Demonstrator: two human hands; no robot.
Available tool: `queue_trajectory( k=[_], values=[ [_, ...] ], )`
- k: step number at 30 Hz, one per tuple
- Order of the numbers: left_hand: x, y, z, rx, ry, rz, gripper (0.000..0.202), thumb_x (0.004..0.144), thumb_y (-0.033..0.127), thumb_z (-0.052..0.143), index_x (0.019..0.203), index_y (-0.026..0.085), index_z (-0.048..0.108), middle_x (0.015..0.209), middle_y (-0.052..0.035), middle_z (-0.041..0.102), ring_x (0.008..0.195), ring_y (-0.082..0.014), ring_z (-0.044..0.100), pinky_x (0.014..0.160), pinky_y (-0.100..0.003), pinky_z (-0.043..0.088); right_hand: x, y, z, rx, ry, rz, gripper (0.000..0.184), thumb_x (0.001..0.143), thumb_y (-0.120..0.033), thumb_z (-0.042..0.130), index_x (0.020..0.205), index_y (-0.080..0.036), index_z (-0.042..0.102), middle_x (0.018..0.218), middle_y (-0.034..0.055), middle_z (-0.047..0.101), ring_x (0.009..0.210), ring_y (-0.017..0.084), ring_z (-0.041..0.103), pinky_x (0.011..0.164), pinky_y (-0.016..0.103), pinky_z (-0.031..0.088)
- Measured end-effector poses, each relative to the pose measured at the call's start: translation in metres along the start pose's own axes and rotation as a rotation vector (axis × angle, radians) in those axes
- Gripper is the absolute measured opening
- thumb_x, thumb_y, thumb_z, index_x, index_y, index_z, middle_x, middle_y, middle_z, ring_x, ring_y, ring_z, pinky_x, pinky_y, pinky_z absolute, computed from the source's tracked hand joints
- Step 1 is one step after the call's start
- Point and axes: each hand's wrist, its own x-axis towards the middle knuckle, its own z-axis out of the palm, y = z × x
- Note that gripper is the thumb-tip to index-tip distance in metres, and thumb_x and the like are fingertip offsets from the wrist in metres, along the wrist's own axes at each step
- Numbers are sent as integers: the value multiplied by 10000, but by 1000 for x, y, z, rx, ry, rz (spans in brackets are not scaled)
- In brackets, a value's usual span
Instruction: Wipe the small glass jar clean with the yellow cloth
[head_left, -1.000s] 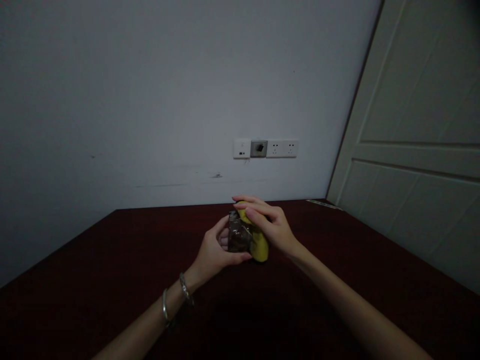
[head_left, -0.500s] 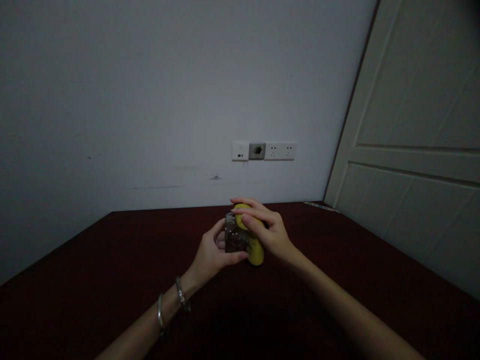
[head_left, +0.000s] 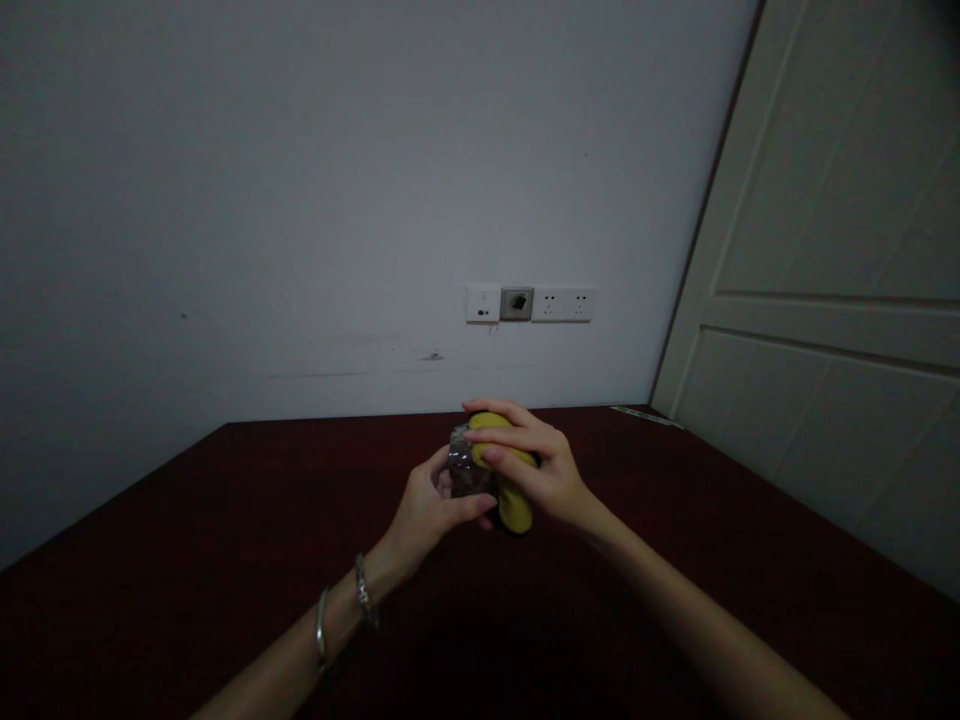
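Observation:
Held up over the dark red table is a clear, shiny cup-like container (head_left: pixel 465 472), possibly glass or plastic. My left hand (head_left: pixel 433 505) grips it from the left, thumb along the near side and fingers behind. Bunched in my right hand (head_left: pixel 544 470) is a yellow cloth (head_left: pixel 514 508) with a dark underside. The fingers press the cloth against the container's upper right side, while a loose fold hangs below. Part of the container is hidden behind the cloth and fingers. Two silver bracelets (head_left: pixel 363 590) circle my left wrist.
The dark red table (head_left: pixel 247 520) reaches back to a pale wall (head_left: pixel 337 200). Sockets (head_left: pixel 564 304) and switch plates are set in the wall behind my hands. To the right stands a panelled white door (head_left: pixel 825 230). A thin strip (head_left: pixel 645 416) lies at the table's back right.
My right hand and the yellow cloth have shifted slightly on the container, covering a bit more of its upper side. The container appears turned or tilted a little in my left hand.

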Motion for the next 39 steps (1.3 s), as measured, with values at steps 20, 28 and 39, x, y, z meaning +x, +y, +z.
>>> queue_trajectory(
  k=[20,28,39],
  values=[
    [-1,10,2,91,38,-9,534,579,230,812,1037,110,565,756,-26,662,547,-121,607,510,-248,535,2,-3,-10,-122,-87,-31,267,856,-202,584,1084,-299,681,1258,66,599,1112,211,588,932,420,494],
    [-1,13,4,123,87,-44,468,581,260,811,956,91,588,768,-44,647,592,-133,608,495,-241,535,-1,-9,-13,-207,-234,-90,297,853,-194,591,1122,-301,657,1348,62,525,1203,218,528,989,439,460],
    [-1,14,4,178,88,-99,528,582,226,811,1036,107,569,764,-37,676,528,-115,609,494,-245,529,7,-6,-10,-216,-85,58,249,880,-226,557,1085,-294,680,1263,68,594,1092,201,601,932,415,500]
  ],
)
